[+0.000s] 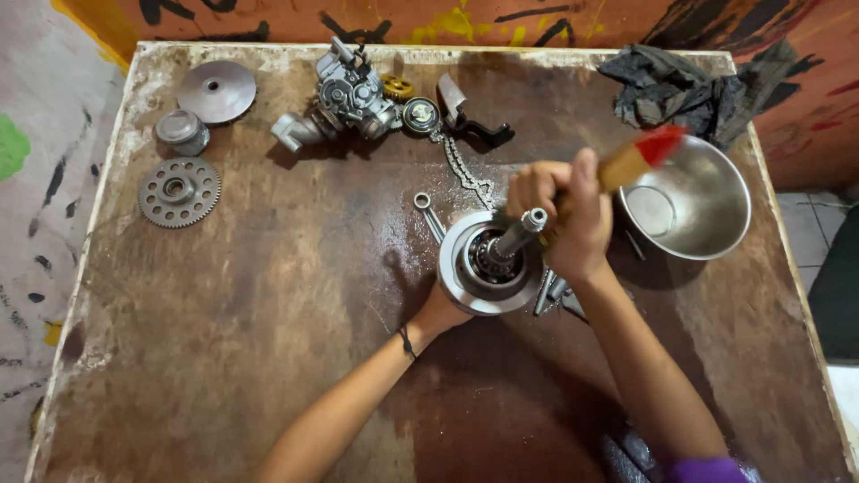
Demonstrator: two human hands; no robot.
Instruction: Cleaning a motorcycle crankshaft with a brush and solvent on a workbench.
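Observation:
My left hand (440,313) grips from below a round metal drum-shaped engine part (465,268) with a shaft (522,231) sticking up from its middle, holding it tilted just above the wooden table (268,295). My right hand (559,210) is closed around a paintbrush with a wooden and red handle (637,158); its bristle end reaches down into the drum beside the shaft and is hidden behind the hand.
A steel bowl (707,201) stands right of my hands, a dark rag (680,85) behind it. Along the back lie a carburettor (344,98), small gears, a chain (465,170) and a bracket. At the left are a pulley disc (216,89), a cap (182,130), a toothed gear (179,190). A spanner (428,213) lies near the drum.

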